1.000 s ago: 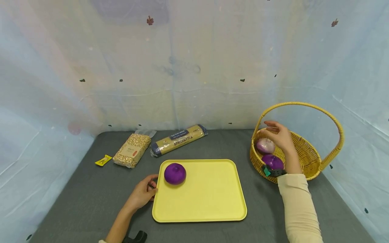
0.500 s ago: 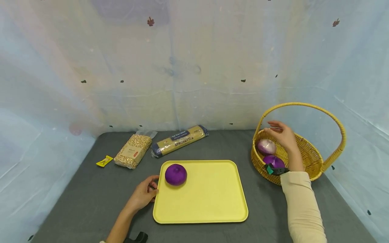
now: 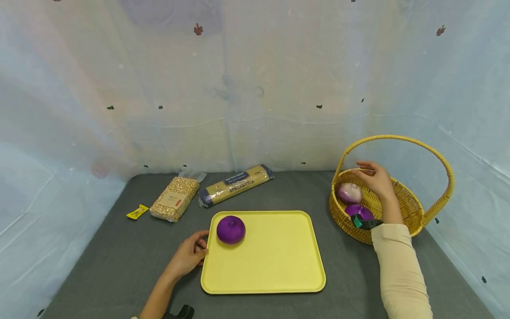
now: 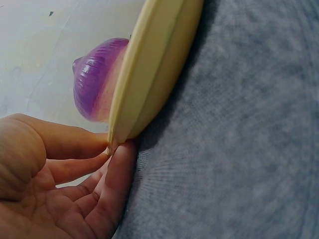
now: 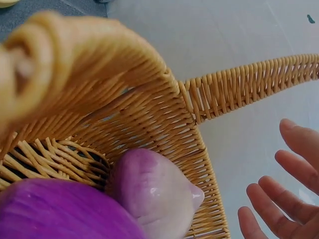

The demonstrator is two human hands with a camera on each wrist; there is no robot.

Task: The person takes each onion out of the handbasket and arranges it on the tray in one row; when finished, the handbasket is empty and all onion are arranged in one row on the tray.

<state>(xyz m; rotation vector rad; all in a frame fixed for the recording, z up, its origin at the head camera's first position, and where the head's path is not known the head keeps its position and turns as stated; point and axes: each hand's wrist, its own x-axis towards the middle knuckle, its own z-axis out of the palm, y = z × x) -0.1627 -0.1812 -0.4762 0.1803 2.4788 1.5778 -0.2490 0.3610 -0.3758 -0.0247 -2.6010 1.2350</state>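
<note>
My left hand [image 3: 187,256] pinches the left rim of a yellow tray [image 3: 275,252]; in the left wrist view, thumb and fingers [image 4: 75,142] meet on its edge. A dark purple onion [image 3: 231,230] sits in the tray's upper left corner. Over the wicker basket [image 3: 408,206] at the right, my right hand [image 3: 376,180] hovers with relaxed fingers and nothing held. Inside the basket, a pale purple-and-white onion [image 5: 154,191] lies beside a deep purple onion [image 5: 60,211]. The right wrist partly covers the deep purple one in the head view.
Behind the tray lie a spaghetti packet [image 3: 237,185] and a clear bag of pale kernels [image 3: 174,199]. A small yellow wrapped packet [image 3: 137,212] is at the far left. The basket's tall handle [image 3: 398,138] arches above the right hand. Pale curtains hang behind the grey table [image 3: 119,266].
My right hand has drifted slightly right over the basket, away from the pale onion, still holding nothing. The left hand and the tray stay as they were.
</note>
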